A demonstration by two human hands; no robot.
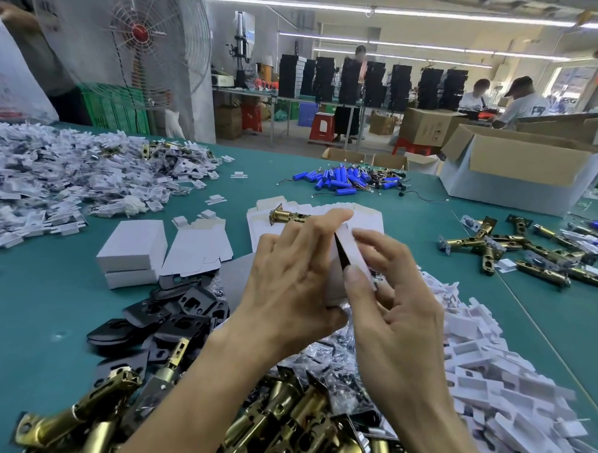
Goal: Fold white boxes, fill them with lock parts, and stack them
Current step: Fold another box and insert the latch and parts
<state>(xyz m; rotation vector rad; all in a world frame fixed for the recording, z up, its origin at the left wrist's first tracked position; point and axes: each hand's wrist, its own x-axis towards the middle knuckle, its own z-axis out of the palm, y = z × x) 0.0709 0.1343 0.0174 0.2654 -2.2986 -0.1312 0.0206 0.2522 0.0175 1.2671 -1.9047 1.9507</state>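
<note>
**Two hands on one white box at mid-bench**

Head view: we see the left hand [288, 284] and the right hand [400, 299] meet at the centre, above the green bench [47, 318]. They hold a small white box [350, 245] raised between them. The left grip takes the box from the 9 o'clock side, forefinger laid along its top flap and thumb under its lower edge. The right grip pinches it from 3 o'clock, thumb pressed to the near face. A dark sliver shows at the box's edge; we cannot tell whether it is a gap or a part.

At 12 o'clock, just behind the hands, flat box blanks [366, 214] lie fanned, with one brass latch bolt [284, 216] resting on them. At 9 o'clock two closed white boxes [132, 253] sit stacked, and a half-folded box [197, 249] stands just beside them. Black plates [177, 310] spread at 8 o'clock, touching a heap of brass latches [282, 424] at 6 o'clock. White plastic pieces [490, 364] are banked at 4 o'clock. Farther off lie blue cells [344, 178] at 12 o'clock and an open carton [519, 167] at 2 o'clock.
</note>
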